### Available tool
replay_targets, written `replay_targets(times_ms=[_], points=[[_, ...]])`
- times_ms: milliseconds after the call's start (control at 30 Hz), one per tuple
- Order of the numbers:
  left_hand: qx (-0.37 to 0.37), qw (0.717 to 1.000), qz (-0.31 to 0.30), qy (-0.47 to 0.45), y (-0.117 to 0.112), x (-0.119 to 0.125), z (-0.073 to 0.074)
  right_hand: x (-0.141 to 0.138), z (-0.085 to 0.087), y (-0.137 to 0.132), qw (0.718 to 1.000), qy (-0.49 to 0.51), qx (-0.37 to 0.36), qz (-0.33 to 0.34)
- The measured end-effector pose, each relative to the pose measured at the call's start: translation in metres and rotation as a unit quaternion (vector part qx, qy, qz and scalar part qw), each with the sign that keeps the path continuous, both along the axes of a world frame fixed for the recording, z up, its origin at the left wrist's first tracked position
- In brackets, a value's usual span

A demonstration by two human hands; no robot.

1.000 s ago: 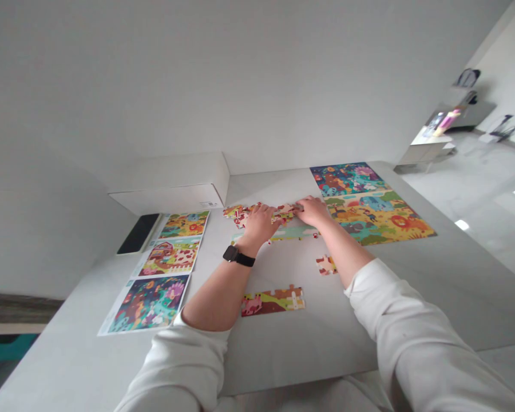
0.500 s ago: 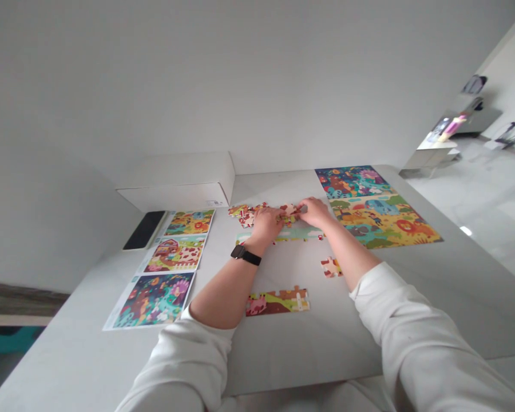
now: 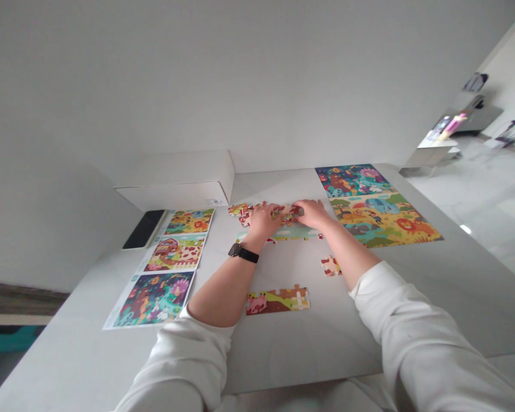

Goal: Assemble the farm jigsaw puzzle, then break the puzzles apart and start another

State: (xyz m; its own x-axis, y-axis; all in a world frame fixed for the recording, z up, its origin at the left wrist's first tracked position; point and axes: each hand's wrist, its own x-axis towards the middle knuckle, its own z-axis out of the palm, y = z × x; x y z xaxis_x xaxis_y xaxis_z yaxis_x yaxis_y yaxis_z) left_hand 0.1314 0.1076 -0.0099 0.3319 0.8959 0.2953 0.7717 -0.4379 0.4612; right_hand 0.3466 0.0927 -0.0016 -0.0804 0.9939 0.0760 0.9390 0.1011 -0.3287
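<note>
Loose jigsaw puzzle pieces (image 3: 240, 212) lie in a heap near the back of the table, between and under my hands. My left hand (image 3: 264, 220), wearing a black watch (image 3: 244, 253), has its fingers curled over pieces in the heap. From the right, my right hand (image 3: 312, 214) closes its bent fingers on a piece at the heap's edge; the fingertips are partly hidden. Just in front is a joined sky-coloured puzzle strip (image 3: 298, 233). Closer to me lies another joined strip with a pig and fence (image 3: 278, 300). A small cow-patterned section (image 3: 329, 266) sits beside my right forearm.
Three printed picture sheets (image 3: 175, 253) run down the left side, with a dark phone (image 3: 143, 230) beside them. A white box (image 3: 175, 191) stands at the back left against the wall. Two finished puzzles (image 3: 386, 220) lie at the right.
My left hand has shifted slightly left over the heap. My right hand has moved slightly left, its fingers lower on the pieces. The joined strips have stayed put.
</note>
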Motion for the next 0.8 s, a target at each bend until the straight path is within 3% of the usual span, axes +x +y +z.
replay_targets(times_ms=[300,467,567,633,800], points=[[-0.002,0.999,-0.024,0.036,0.004,-0.005,-0.007,0.005,0.014,-0.002,0.999,0.004,0.025,0.038],[-0.011,0.999,-0.031,0.039,0.004,-0.005,-0.004,0.033,0.027,0.000,0.998,-0.039,-0.036,-0.036],[-0.010,0.998,-0.025,0.050,0.000,-0.003,-0.002,0.042,0.027,0.001,0.995,-0.054,-0.035,-0.071],[-0.006,0.998,-0.021,0.055,-0.002,-0.002,-0.001,0.040,0.021,0.003,0.998,-0.043,-0.003,-0.052],[0.004,0.998,-0.054,0.039,-0.003,0.001,-0.003,0.014,-0.001,0.009,0.994,0.016,0.063,0.083]])
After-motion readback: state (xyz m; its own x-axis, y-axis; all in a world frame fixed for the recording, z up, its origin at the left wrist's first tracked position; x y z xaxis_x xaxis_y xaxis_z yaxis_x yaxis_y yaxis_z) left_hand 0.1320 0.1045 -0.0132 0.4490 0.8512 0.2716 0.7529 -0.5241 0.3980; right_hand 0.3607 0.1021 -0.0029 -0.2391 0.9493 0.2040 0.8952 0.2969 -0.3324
